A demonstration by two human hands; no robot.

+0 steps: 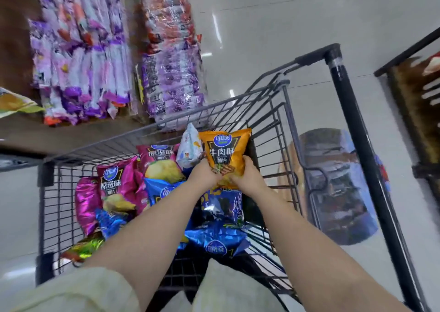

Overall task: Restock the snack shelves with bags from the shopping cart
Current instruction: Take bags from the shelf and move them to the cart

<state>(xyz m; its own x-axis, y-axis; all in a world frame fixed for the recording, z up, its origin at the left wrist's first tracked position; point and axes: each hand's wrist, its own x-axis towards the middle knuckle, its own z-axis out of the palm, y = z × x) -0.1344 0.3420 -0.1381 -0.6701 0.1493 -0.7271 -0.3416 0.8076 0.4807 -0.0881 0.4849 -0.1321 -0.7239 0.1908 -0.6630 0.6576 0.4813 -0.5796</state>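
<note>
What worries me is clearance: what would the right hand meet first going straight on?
The right hand grips the orange bag, so that comes first; beyond it, probably the white bag, though depth is unclear.

A: How do the arms lie?
B: Both stretch forward and down, forearms bare. The left arm runs in from the lower left and the right arm from the lower right — they draw together toward the wrists.
A: And the hands?
B: Side by side, backs up, almost touching. The left hand curls its fingers round the lower edge of a bag. The right hand grips that same edge from the right — both hold it upright.
A: Any sleeve?
B: A pale sleeve ends near the left elbow.
</note>
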